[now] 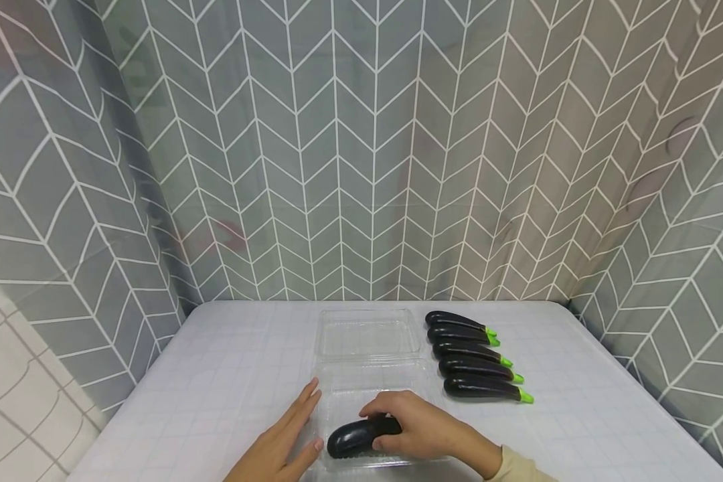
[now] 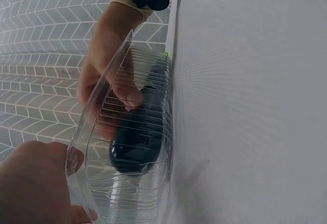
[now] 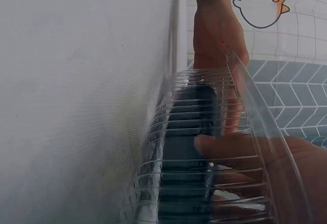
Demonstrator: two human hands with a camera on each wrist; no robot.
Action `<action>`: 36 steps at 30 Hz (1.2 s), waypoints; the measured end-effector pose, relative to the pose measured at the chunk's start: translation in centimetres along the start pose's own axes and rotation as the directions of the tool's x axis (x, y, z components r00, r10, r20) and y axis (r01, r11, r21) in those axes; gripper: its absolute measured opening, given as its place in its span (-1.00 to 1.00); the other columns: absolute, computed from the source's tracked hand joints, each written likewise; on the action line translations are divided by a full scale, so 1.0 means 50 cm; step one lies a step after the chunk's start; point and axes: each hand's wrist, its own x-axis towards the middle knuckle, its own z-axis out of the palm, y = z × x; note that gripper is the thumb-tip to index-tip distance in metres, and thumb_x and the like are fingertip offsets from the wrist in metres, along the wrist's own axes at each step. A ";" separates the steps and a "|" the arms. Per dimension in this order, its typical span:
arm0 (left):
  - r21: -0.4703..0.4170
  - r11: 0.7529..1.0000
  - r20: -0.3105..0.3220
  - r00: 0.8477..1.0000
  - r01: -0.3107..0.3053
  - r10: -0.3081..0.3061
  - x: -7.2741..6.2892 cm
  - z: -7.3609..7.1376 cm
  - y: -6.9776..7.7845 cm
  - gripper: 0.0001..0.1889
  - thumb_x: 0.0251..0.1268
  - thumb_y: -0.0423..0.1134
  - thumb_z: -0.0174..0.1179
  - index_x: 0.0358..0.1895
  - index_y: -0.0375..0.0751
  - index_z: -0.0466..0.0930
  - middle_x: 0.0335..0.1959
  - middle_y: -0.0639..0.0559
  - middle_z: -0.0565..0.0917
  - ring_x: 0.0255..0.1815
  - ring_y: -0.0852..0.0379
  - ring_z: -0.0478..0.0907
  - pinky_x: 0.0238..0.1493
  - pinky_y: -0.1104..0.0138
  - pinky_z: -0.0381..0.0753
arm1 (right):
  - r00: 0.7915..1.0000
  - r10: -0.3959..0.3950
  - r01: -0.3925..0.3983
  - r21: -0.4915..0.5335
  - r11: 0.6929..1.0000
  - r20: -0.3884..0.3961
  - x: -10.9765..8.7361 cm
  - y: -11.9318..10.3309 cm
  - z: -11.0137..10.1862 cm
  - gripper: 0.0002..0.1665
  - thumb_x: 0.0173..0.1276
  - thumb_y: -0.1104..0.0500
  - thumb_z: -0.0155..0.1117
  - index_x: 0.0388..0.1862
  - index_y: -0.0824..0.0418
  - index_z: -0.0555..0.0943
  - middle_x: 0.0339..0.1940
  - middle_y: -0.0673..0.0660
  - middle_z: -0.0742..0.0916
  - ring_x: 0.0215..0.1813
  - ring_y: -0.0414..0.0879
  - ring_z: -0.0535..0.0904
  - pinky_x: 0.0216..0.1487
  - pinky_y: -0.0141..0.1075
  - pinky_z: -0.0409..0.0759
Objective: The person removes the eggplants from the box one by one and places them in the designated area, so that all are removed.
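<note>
A dark, glossy eggplant (image 1: pixel 357 436) lies low inside the near half of a clear plastic clamshell box (image 1: pixel 367 375), its rounded end to the left. My right hand (image 1: pixel 418 423) reaches into the box and grips the eggplant, with the thumb on its near side and fingers over the far side. Its stem end is covered by this hand in the head view. On the box's left side, my left hand (image 1: pixel 280 438) has its fingers extended along the edge. In the left wrist view, the left thumb touches the box's rim (image 2: pixel 76 137).
The box's lid (image 1: pixel 369 335) is laid back flat, toward the curtain. Several more eggplants (image 1: pixel 482 386) with green stems lie in a column to the right of the box. A white cloth covers the table (image 1: pixel 217 361); patterned curtains (image 1: pixel 361 167) stand behind and at the sides.
</note>
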 end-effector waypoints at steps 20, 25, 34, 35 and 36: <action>0.003 1.000 -0.004 1.000 -0.018 0.018 0.000 0.000 -0.005 -0.26 0.54 0.05 0.21 0.61 -0.23 0.25 0.67 -0.03 0.14 0.45 -0.11 0.42 0.20 0.00 0.61 | 0.954 -0.064 0.081 0.047 0.996 -0.294 -0.005 0.011 0.006 -0.59 0.38 0.19 0.46 0.19 0.14 0.67 0.01 -0.08 0.74 -0.06 -0.25 0.64 0.03 -0.23 0.65; 0.010 1.000 -0.006 1.000 -0.009 0.010 0.001 0.001 -0.004 -0.27 0.54 0.06 0.20 0.61 -0.24 0.26 0.67 -0.05 0.15 0.47 -0.10 0.40 0.22 0.01 0.60 | 0.949 -0.015 0.040 0.074 0.996 -0.314 -0.005 0.008 0.004 -0.66 0.51 0.13 0.35 0.20 0.15 0.66 0.10 -0.01 0.76 0.03 -0.21 0.66 0.07 -0.20 0.66; 0.006 1.000 0.001 1.000 -0.003 0.003 -0.002 -0.001 0.000 -0.27 0.55 0.06 0.19 0.61 -0.24 0.26 0.67 -0.01 0.15 0.49 -0.09 0.37 0.25 0.00 0.57 | 0.911 -0.109 0.124 0.013 0.992 -0.398 -0.002 0.017 0.002 -0.55 0.24 0.20 0.59 0.10 0.07 0.69 -0.07 -0.13 0.70 -0.11 -0.25 0.61 -0.09 -0.23 0.65; 0.007 1.000 0.002 1.000 -0.002 0.002 -0.002 -0.002 0.000 -0.27 0.55 0.06 0.19 0.61 -0.24 0.26 0.67 -0.01 0.15 0.49 -0.09 0.37 0.25 0.00 0.57 | 0.911 -0.104 0.121 0.016 0.993 -0.399 -0.002 0.016 0.001 -0.54 0.22 0.21 0.59 0.09 0.05 0.69 -0.08 -0.14 0.69 -0.10 -0.25 0.61 -0.08 -0.23 0.64; 0.006 1.000 0.002 1.000 -0.003 0.003 -0.001 -0.002 0.000 -0.27 0.55 0.06 0.19 0.61 -0.24 0.26 0.67 -0.01 0.15 0.49 -0.09 0.36 0.26 0.00 0.56 | 0.911 -0.096 0.113 0.020 0.993 -0.400 -0.002 0.016 0.000 -0.54 0.20 0.21 0.60 0.08 0.03 0.68 -0.08 -0.15 0.68 -0.11 -0.25 0.61 -0.08 -0.23 0.63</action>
